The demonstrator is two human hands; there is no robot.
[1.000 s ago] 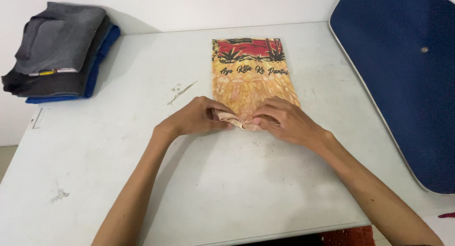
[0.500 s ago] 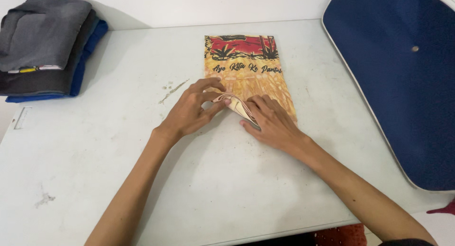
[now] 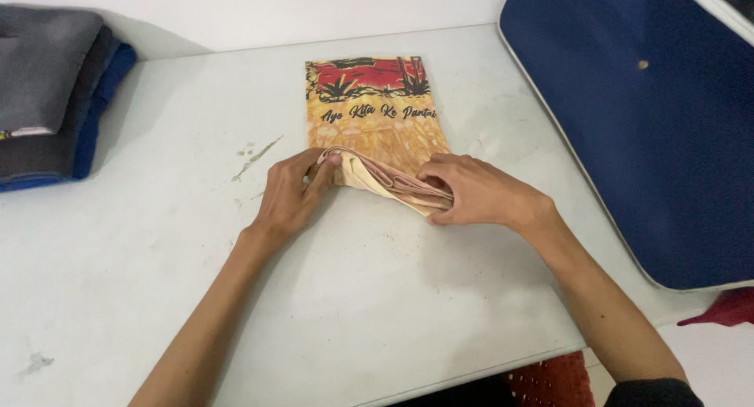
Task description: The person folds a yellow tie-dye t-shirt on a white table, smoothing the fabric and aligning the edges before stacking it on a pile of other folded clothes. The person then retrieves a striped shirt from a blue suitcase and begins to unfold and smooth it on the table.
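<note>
An orange folded shirt (image 3: 369, 101) with a red and black beach print lies on the white table (image 3: 157, 242), its long side running away from me. My left hand (image 3: 289, 197) pinches the near left corner of the folded shirt. My right hand (image 3: 479, 195) grips the near right corner, fingers tucked under the layered edge. Between the two hands the near end is lifted and rolled up off the table, showing the pale inside of the fabric.
A stack of folded grey and blue clothes (image 3: 47, 101) sits at the far left of the table. A large dark blue padded panel (image 3: 652, 124) leans over the right side. A red fabric scrap (image 3: 722, 309) lies beyond the right edge.
Both hands have moved up the shirt, lifting its near end higher off the table and folding it away from me. The view has shifted right, so the clothes stack sits further left.
</note>
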